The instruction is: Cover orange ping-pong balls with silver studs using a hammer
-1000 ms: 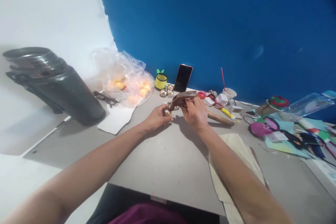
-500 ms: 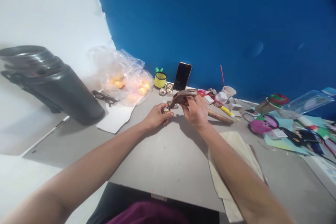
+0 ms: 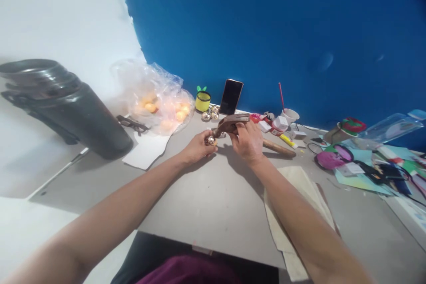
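My left hand [image 3: 199,147] is closed around a small shiny metallic ball [image 3: 211,140], held low over the grey table. My right hand [image 3: 248,142] grips a hammer near its head [image 3: 231,120]. The hammer's striking end is beside the ball; whether they touch I cannot tell. Its wooden handle [image 3: 278,147] points right. Behind the hands, several similar shiny balls [image 3: 206,116] sit together near a yellow cup [image 3: 203,101]. A small object [image 3: 221,134] lies partly hidden behind the hammer.
A large dark flask [image 3: 89,115] stands at left, near glasses [image 3: 132,123] and a plastic bag of orange items [image 3: 159,106]. A phone [image 3: 231,96] leans on the blue wall. At right are a white cup [image 3: 290,116], a folded cloth [image 3: 293,199] and craft clutter [image 3: 366,159].
The fingers of my left hand have shifted slightly around the ball, and more of it shows. My right hand and the hammer have barely moved.
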A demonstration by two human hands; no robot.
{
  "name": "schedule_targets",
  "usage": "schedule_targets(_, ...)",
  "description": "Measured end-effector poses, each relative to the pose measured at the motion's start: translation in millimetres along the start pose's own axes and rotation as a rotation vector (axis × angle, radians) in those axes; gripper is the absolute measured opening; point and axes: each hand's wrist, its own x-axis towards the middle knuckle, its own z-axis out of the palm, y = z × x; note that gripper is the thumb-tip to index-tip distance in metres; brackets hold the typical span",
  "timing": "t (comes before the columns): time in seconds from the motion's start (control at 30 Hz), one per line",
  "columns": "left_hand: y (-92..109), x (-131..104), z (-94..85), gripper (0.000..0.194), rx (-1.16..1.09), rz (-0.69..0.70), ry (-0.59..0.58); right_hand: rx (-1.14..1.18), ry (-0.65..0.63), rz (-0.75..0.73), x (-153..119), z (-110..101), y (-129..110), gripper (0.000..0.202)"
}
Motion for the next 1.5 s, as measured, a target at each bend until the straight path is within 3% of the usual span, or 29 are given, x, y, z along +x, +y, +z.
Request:
schedule_targets(0.13,1.5,-0.8,1.5,0.022,0.031,-0.005,0.009,0.011,-0.009,-0.019,-0.3,0.6,-0.3,0.025)
schedule_targets(0.4,3.0,0.5,1.3,0.018,0.068,-0.011,0.022,0.035,-0.017,-0.039,0.4,-3.7,-3.6,0.025)
schedule_targets(0.77,3.9,-0.4,3.2,0.027,0.068,-0.008,0.031,0.005,0.006,-0.029,1.2,-6.0,-1.4,0.026)
schedule_targets(1.13,3.8,0.1,5.3,0.025,0.105,0.002,0.119,0.036,-0.072,0.004,1.9,-6.3,-3.9,0.023)
schedule_targets(1.5,2.3,1.0,7.8,0.027,0.186,0.009,0.163,0.024,0.012,-0.007,4.0,-7.4,-2.1,0.023)
